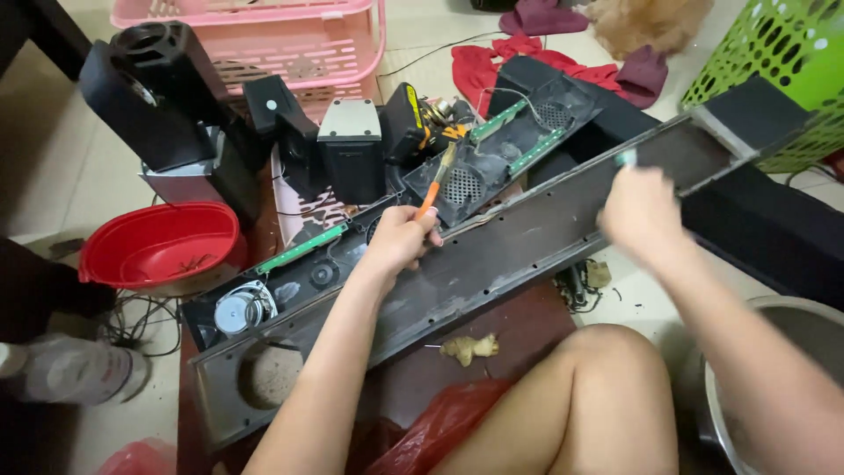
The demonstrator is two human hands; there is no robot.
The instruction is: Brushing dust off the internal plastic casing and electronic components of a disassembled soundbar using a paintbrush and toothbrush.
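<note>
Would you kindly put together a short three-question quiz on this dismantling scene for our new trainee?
1. True or false: the left hand holds an orange-handled tool.
2. Which thing lies under both hands?
A. a long dark speaker panel
B. a folded newspaper
C. a glass bottle
3. Fill in: the red basin sits to the ____ of the panel in the head view.

Key
1. True; the tool's shaft rises from the fist.
2. A; the right hand, blurred, rests near the panel's far end, with something small and pale at its fingers that I cannot identify.
3. left
</note>
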